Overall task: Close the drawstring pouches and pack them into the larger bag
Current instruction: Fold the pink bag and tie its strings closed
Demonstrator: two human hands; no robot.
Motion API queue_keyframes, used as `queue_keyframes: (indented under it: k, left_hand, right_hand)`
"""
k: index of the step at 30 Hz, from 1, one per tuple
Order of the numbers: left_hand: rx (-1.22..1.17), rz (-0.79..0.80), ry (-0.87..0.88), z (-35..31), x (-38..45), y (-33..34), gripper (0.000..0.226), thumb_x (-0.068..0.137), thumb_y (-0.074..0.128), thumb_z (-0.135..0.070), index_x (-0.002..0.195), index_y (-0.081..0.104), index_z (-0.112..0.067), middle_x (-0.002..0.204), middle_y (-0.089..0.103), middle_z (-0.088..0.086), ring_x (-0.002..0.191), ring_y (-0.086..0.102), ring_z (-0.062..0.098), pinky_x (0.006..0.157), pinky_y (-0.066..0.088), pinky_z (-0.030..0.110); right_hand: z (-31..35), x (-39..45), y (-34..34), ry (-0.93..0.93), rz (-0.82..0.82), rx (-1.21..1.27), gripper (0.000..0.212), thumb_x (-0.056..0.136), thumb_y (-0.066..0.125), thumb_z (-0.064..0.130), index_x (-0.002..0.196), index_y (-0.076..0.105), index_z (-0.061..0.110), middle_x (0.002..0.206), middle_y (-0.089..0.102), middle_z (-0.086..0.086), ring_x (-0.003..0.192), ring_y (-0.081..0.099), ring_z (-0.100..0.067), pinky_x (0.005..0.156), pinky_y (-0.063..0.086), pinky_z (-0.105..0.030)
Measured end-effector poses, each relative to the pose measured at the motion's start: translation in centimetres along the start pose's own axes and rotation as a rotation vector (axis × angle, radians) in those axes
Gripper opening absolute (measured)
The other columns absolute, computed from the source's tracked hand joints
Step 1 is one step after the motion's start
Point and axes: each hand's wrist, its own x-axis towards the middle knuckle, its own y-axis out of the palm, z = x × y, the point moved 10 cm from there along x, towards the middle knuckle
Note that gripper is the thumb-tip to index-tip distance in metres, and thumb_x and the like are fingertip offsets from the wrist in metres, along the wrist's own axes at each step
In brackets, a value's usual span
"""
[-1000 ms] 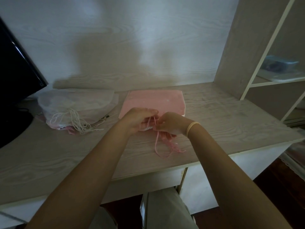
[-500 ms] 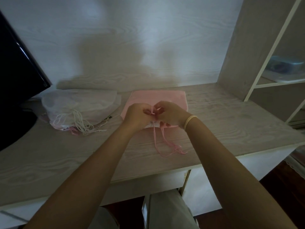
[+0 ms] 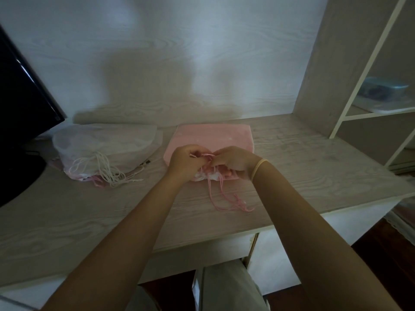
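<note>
A pink drawstring pouch [image 3: 211,136] lies flat on the desk with its gathered mouth toward me. My left hand [image 3: 186,161] and my right hand [image 3: 233,161] meet over that mouth, and both pinch the pink drawstrings [image 3: 226,198], whose loose ends trail onto the desk toward the front edge. To the left lies a larger white translucent bag [image 3: 101,144] with white cords [image 3: 105,171] spilling from its opening; a bit of pink fabric shows under them.
A dark monitor [image 3: 20,104] stands at the far left on the light wood desk [image 3: 314,167]. A shelf unit [image 3: 368,70] rises at the right, with a bluish container [image 3: 381,89] on a shelf. The desk's front edge runs just below my forearms.
My hands have come together higher over the pouch mouth, drawing the strings up. The right hand moved from beside the strings to meet the left.
</note>
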Motion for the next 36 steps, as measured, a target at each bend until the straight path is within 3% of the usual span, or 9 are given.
queue_keyframes:
  k: [4,10,14,17,21,28,32,34,36]
  left_hand:
    - [-0.109,0.023,-0.072,0.5,-0.1,0.2,0.011,0.078,0.076,-0.005,0.088,0.076,-0.011,0.076,0.069,-0.004,0.069,0.063,0.005,0.068,0.050,0.020]
    - [-0.238,0.027,-0.189,1.7,-0.4,0.2,0.009,0.084,0.072,-0.013,0.086,0.076,-0.021,0.081,0.074,-0.002,0.073,0.068,0.013,0.068,0.055,0.028]
    - [-0.362,-0.037,-0.302,2.8,-1.0,0.0,0.014,0.089,0.066,-0.019,0.088,0.075,-0.008,0.075,0.071,0.007,0.056,0.063,0.015,0.051,0.049,0.024]
    - [-0.466,-0.047,-0.339,3.1,-1.3,0.0,0.017,0.092,0.061,-0.017,0.084,0.066,-0.003,0.068,0.066,0.011,0.051,0.058,0.018,0.045,0.044,0.023]
    - [-0.403,-0.012,-0.349,3.2,-1.4,0.1,0.008,0.077,0.061,-0.004,0.070,0.058,-0.006,0.066,0.064,0.014,0.055,0.057,0.024,0.056,0.049,0.031]
    - [-0.434,0.002,-0.352,3.4,-1.2,0.1,0.003,0.069,0.059,0.001,0.069,0.060,-0.002,0.068,0.064,0.019,0.073,0.065,0.040,0.064,0.053,0.038]
    - [-0.346,0.017,-0.365,3.1,-1.6,0.3,0.007,0.067,0.061,-0.001,0.074,0.061,-0.002,0.087,0.070,0.029,0.083,0.072,0.040,0.081,0.056,0.052]
    - [-0.328,0.023,-0.340,2.5,-1.7,0.5,0.006,0.075,0.059,0.000,0.080,0.062,0.000,0.088,0.071,0.026,0.075,0.073,0.031,0.074,0.059,0.045]
    - [-0.277,0.020,-0.319,2.0,-1.8,0.6,0.013,0.083,0.053,0.003,0.091,0.062,0.006,0.081,0.070,0.019,0.061,0.071,0.017,0.058,0.058,0.029]
  right_hand:
    - [-0.6,0.3,0.6,0.041,0.053,0.255,0.008,0.079,0.054,0.004,0.085,0.060,0.003,0.069,0.042,-0.011,0.046,0.038,-0.014,0.042,0.041,-0.017]
    - [0.4,-0.5,2.4,0.013,0.196,0.871,0.035,0.085,0.041,0.011,0.118,0.050,0.006,0.061,0.055,-0.007,0.038,0.035,-0.010,0.040,0.032,-0.018]
    - [0.7,-0.6,0.0,-0.074,-0.008,1.249,0.042,0.088,0.040,0.009,0.129,0.052,0.008,0.123,0.060,-0.020,0.040,0.034,-0.010,0.039,0.031,-0.019]
    - [0.7,-0.8,-2.6,-0.151,-0.150,1.351,0.038,0.089,0.040,0.007,0.124,0.057,0.007,0.103,0.061,-0.016,0.046,0.037,-0.011,0.044,0.036,-0.020]
    - [0.7,-1.9,-5.7,-0.249,-0.274,1.434,0.033,0.088,0.038,0.001,0.112,0.060,0.003,0.081,0.052,-0.012,0.064,0.057,-0.020,0.060,0.053,-0.024]
    - [-0.5,-3.4,-9.5,-0.280,-0.493,1.347,0.028,0.090,0.039,0.008,0.105,0.063,0.004,0.107,0.054,-0.016,0.103,0.060,-0.034,0.091,0.053,-0.039]
    - [-2.2,-3.9,-10.1,-0.059,-0.690,0.959,0.011,0.092,0.040,-0.001,0.089,0.051,0.000,0.097,0.048,-0.016,0.073,0.067,-0.032,0.053,0.055,-0.035]
    - [-2.3,-3.4,-9.7,0.000,-0.663,0.692,0.024,0.087,0.042,0.000,0.109,0.051,0.003,0.104,0.051,-0.013,0.071,0.070,-0.033,0.039,0.049,-0.027]
    - [-2.7,-3.3,-10.0,0.057,-0.684,0.394,0.040,0.081,0.049,0.011,0.120,0.050,0.007,0.119,0.054,-0.015,0.075,0.070,-0.035,0.042,0.047,-0.024]
